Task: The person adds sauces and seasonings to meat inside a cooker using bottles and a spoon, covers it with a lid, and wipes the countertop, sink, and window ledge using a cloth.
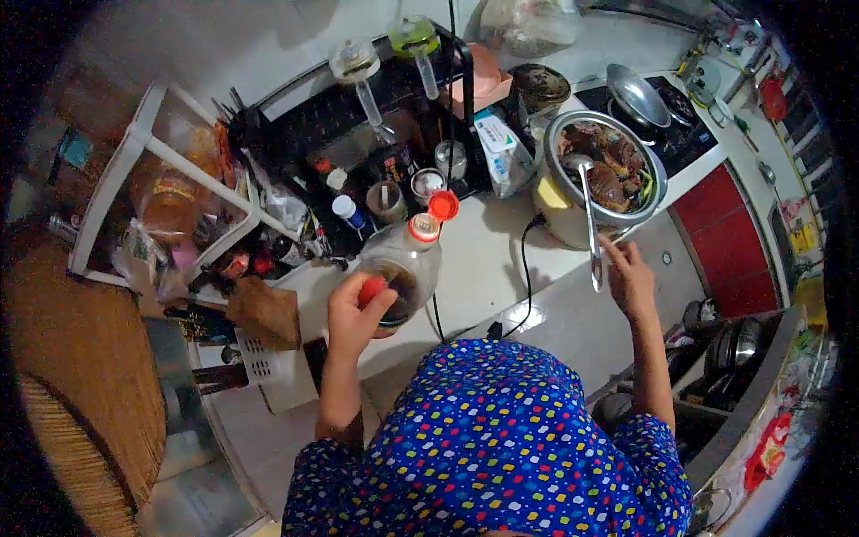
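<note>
My left hand [353, 313] is wrapped around the red handle of a clear plastic bottle [413, 264] with dark liquid low inside. The bottle's red flip cap [442, 205] stands open and its neck tilts away from me. My right hand [632, 279] has its fingers stretched out, fingertips close beside the handle of a metal spoon [592, 224]. That spoon leans over the rim of a cooker pot [548, 166], its bowl resting in dark brown chunks of food [610, 183] with some green pieces.
Seasoning jars [385, 201] and a blue-labelled bottle [347, 212] line the counter [483, 233] behind the bottle. A black cord [528, 291] runs from the cooker over the counter edge. A white rack [134, 143] stands left; a wok [637, 94] sits on the stove at right.
</note>
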Motion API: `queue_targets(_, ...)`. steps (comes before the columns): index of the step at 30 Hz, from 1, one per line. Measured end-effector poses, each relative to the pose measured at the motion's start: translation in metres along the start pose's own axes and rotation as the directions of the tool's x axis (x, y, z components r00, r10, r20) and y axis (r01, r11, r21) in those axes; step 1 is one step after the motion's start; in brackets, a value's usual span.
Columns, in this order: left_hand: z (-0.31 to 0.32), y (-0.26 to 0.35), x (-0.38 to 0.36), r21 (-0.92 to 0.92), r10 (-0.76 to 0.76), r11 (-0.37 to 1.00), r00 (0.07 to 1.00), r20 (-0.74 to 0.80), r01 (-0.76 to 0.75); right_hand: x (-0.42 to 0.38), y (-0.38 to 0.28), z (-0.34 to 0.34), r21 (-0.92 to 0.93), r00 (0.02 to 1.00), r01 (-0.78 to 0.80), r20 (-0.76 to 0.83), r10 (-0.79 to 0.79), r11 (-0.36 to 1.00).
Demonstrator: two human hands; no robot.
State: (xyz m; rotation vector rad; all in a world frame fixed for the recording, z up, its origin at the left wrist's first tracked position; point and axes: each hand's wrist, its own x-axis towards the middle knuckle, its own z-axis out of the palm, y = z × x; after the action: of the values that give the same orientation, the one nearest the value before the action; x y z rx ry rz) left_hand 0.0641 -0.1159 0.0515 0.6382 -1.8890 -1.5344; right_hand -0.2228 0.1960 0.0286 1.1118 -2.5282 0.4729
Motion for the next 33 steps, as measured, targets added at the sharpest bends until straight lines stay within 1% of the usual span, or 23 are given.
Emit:
queue_targets(1,0.003,0.005,0.007,0.071,0.039,0.997,0.999,0.016,-0.040,0.002,-0.001,0.005,0.005,0.995,0.046,0.085,-0.046,0.999)
queue_targets(2,0.005,0.008,0.015,0.072,0.055,0.996,0.998,0.021,-0.056,0.005,-0.002,0.010,0.014,0.981,0.091,0.169,-0.092,0.996)
queue_targets(3,0.006,0.012,0.023,0.200,0.076,0.976,0.996,0.050,-0.085,0.008,-0.003,0.012,0.011,0.974,0.129,0.189,-0.129,0.992)
queue_targets(4,0.010,0.017,0.030,0.326,0.092,0.939,0.993,0.078,-0.113,0.011,-0.001,0.014,0.010,0.976,0.124,0.177,-0.124,0.992)
queue_targets(6,0.017,0.034,0.042,0.334,0.089,0.934,0.989,0.119,-0.125,0.017,-0.002,0.009,0.053,0.943,0.291,0.152,-0.295,0.955)
queue_targets(7,0.021,0.044,0.048,0.347,0.071,0.930,0.986,0.152,-0.121,0.021,-0.005,0.001,0.058,0.932,0.325,0.152,-0.330,0.944)
queue_targets(8,0.025,0.049,0.054,0.345,0.084,0.929,0.984,0.159,-0.135,0.024,-0.005,-0.001,0.050,0.936,0.320,0.141,-0.324,0.946)
queue_targets(10,0.030,0.059,0.067,0.391,0.137,0.892,0.960,0.245,-0.227,0.029,-0.001,-0.005,0.010,0.927,0.373,0.016,-0.374,0.928)
queue_targets(12,0.026,0.054,0.088,0.381,0.156,0.888,0.949,0.276,-0.257,0.044,-0.005,-0.016,-0.018,0.919,0.389,0.072,-0.387,0.921)
queue_targets(14,0.032,0.059,0.099,0.427,0.188,0.848,0.931,0.313,-0.315,0.054,-0.005,-0.025,0.072,0.926,0.368,0.058,-0.372,0.927)
queue_targets(15,0.034,0.062,0.105,0.437,0.224,0.823,0.915,0.336,-0.362,0.061,0.001,-0.024,0.018,0.887,0.461,-0.003,-0.461,0.887)
queue_targets(16,0.038,0.064,0.110,0.429,0.232,0.822,0.909,0.346,-0.373,0.064,0.001,-0.029,0.007,0.891,0.453,-0.006,-0.453,0.891)
queue_targets(18,0.045,0.069,0.121,0.438,0.167,0.825,0.895,0.414,-0.357,0.071,-0.006,-0.041,-0.001,0.856,0.507,-0.114,-0.504,0.862)
queue_targets(20,0.054,0.069,0.131,0.443,0.192,0.807,0.883,0.429,-0.391,0.075,-0.007,-0.046,0.041,0.887,0.456,-0.108,-0.450,0.889)
queue_targets(22,0.061,0.069,0.142,0.482,0.183,0.763,0.858,0.479,-0.431,0.080,-0.009,-0.044,0.332,0.919,0.327,-0.330,-0.216,0.885)
queue_targets(23,0.065,0.070,0.147,0.481,0.186,0.761,0.856,0.482,-0.436,0.084,-0.012,-0.048,0.520,0.961,0.198,-0.271,-0.060,0.831)
queue_targets(24,0.068,0.072,0.153,0.481,0.134,0.775,0.850,0.510,-0.411,0.087,-0.014,-0.050,0.519,0.960,0.196,-0.275,-0.055,0.832)
queue_targets(25,0.072,0.074,0.158,0.482,0.082,0.786,0.838,0.540,-0.387,0.090,-0.015,-0.051,0.665,0.958,0.123,-0.274,0.087,0.737)
queue_targets(26,0.076,0.076,0.163,0.480,0.085,0.783,0.833,0.547,-0.395,0.093,-0.015,-0.053,0.790,0.942,0.063,-0.249,0.225,0.610)
queue_targets(27,0.079,0.078,0.169,0.483,0.065,0.777,0.815,0.576,-0.403,0.097,-0.016,-0.062,0.784,0.957,0.074,-0.230,0.178,0.616)
queue_targets(29,0.087,0.085,0.177,0.485,0.047,0.767,0.791,0.609,-0.419,0.102,-0.013,-0.064,0.813,0.953,0.062,-0.220,0.207,0.579)
queue_targets(31,0.094,0.092,0.183,0.522,-0.055,0.754,0.753,0.656,-0.399,0.105,-0.011,-0.065,0.840,0.950,0.049,-0.206,0.235,0.540)
queue_targets(33,0.101,0.093,0.187,0.517,-0.066,0.753,0.735,0.675,-0.407,0.108,-0.009,-0.064,0.864,0.955,0.042,-0.182,0.234,0.502)
